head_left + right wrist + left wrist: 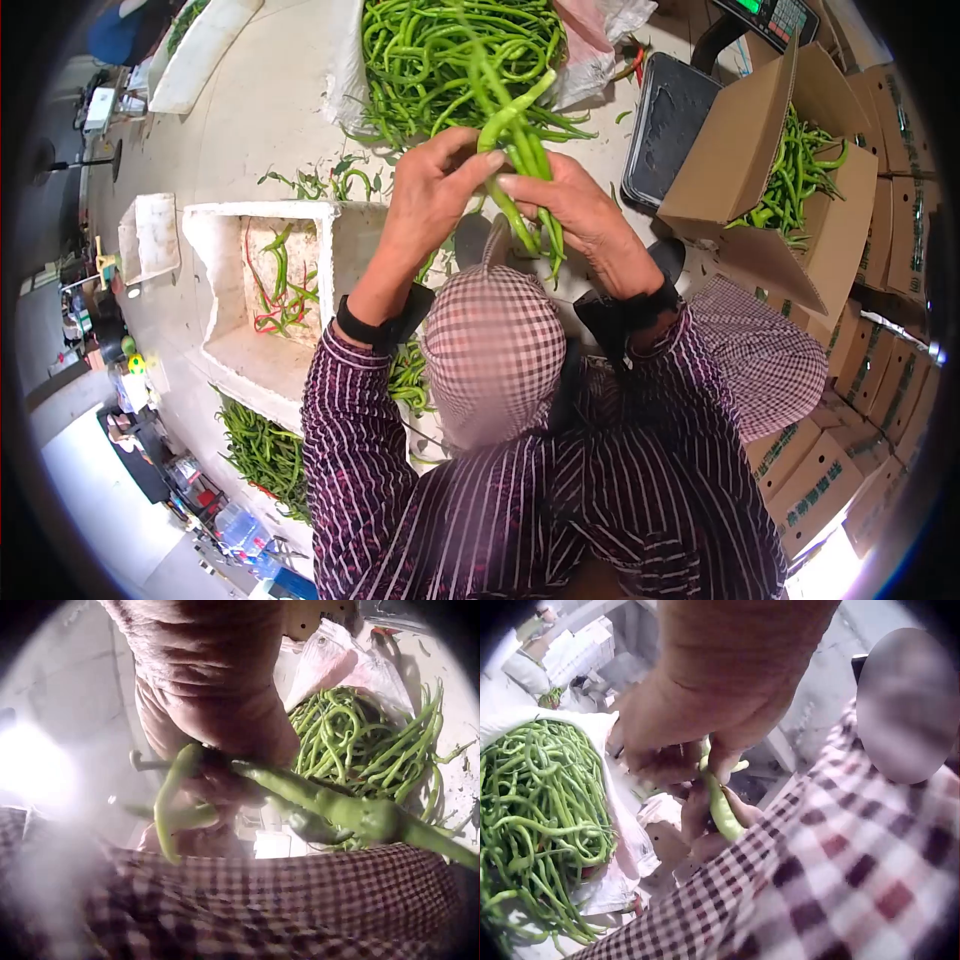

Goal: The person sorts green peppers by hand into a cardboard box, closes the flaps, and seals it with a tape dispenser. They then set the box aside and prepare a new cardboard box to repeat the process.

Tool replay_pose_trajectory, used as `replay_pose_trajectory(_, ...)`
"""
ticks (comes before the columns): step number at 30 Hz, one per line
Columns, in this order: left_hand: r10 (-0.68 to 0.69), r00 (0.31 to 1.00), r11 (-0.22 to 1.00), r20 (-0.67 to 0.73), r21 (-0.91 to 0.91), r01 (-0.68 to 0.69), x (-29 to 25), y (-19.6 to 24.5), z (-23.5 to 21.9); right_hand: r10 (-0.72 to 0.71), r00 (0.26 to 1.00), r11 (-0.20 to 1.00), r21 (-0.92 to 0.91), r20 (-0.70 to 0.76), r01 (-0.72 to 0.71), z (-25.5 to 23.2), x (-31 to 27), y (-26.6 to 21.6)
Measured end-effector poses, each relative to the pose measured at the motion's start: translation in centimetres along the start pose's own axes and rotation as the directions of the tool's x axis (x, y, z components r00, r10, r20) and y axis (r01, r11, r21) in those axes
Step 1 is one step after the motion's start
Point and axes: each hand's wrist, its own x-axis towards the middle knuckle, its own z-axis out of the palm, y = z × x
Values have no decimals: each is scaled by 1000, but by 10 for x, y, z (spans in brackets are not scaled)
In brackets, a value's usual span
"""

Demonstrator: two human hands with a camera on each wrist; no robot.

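Observation:
In the head view, both hands meet over a small bunch of long green chili peppers [532,155]. My left hand [437,182] pinches a thick, pale green one near its middle, thumb on top. The right hand [580,205] grips several peppers with its thumb across them, and their ends hang below it. In the left wrist view, a light green pepper [724,814] shows beneath the left hand's thumb. The right wrist view has peppers [330,810] sticking out both sides of the right hand [217,720], whose fingers are mostly hidden.
Ahead, a white sack [345,65] overflows with green peppers [450,60]. A foam box [258,208] with a few green and red peppers stands left, above a darker pepper pile [262,450]. Right are a scale [668,130], an open carton [725,155] of peppers and stacked cartons [815,490].

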Motion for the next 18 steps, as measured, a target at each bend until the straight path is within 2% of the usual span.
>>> replay_pose_trajectory(2, 43, 999, 986, -26, -161, -47, 7, -6, -5, -9, 1000, 1000, 13, -17, 9, -4, -5, -14)
replay_pose_trajectory(3, 17, 997, 983, -78, -182, -31, 3, -2, -10, -79, 991, 995, -66, -105, 72, -7, -9, -22)
replay_pose_trajectory(4, 12, 984, 990, -175, -133, -36, -3, 2, -19, -149, 968, 982, -146, -204, 121, -6, -17, -31)
replay_pose_trajectory(6, 32, 961, 999, -275, -32, -42, -10, -12, -50, -195, 933, 981, -71, -303, 181, -17, -36, -64)
replay_pose_trajectory(7, 48, 941, 995, -335, 98, -16, -16, -21, -70, -232, 927, 973, -77, -296, 219, -34, -45, -79)
replay_pose_trajectory(8, 38, 904, 997, -426, 79, -5, -21, -41, -94, -277, 918, 961, -88, -283, 262, -52, -53, -96)
replay_pose_trajectory(9, -105, 852, 981, -513, 86, 173, -36, -31, -109, -301, 924, 954, -70, -238, 292, -70, -62, -120)
replay_pose_trajectory(10, -28, 878, 975, -478, 181, 130, -43, -53, -143, -326, 926, 945, -53, -190, 322, -80, -74, -146)
replay_pose_trajectory(11, 53, 849, 971, -525, 226, 79, -50, -79, -166, -378, 910, 925, -19, -172, 380, -87, -86, -174)
replay_pose_trajectory(12, -24, 873, 982, -488, 153, 113, -60, -96, -190, -422, 904, 906, 1, -72, 424, -110, -98, -201)
replay_pose_trajectory(13, -47, 865, 974, -499, 168, 149, -72, -121, -214, -454, 847, 883, -10, -277, 470, -107, -112, -221)
replay_pose_trajectory(14, -81, 864, 950, -496, 225, 218, -83, -143, -237, -465, 754, 858, -29, -464, 512, -102, -124, -239)
replay_pose_trajectory(15, -55, 876, 935, -480, 284, 214, -96, -186, -268, -472, 751, 869, -100, -461, 485, -114, -142, -254)
replay_pose_trajectory(16, -147, 834, 947, -532, 168, 274, -108, -193, -267, -476, 752, 876, -167, -456, 453, -126, -159, -268)
replay_pose_trajectory(17, -174, 818, 942, -548, 150, 301, -118, -210, -275, -501, 678, 862, -242, -539, 445, -119, -168, -271)
replay_pose_trajectory(18, -183, 809, 932, -558, 163, 324, -128, -228, -281, -508, 665, 858, -252, -547, 448, -126, -177, -271)
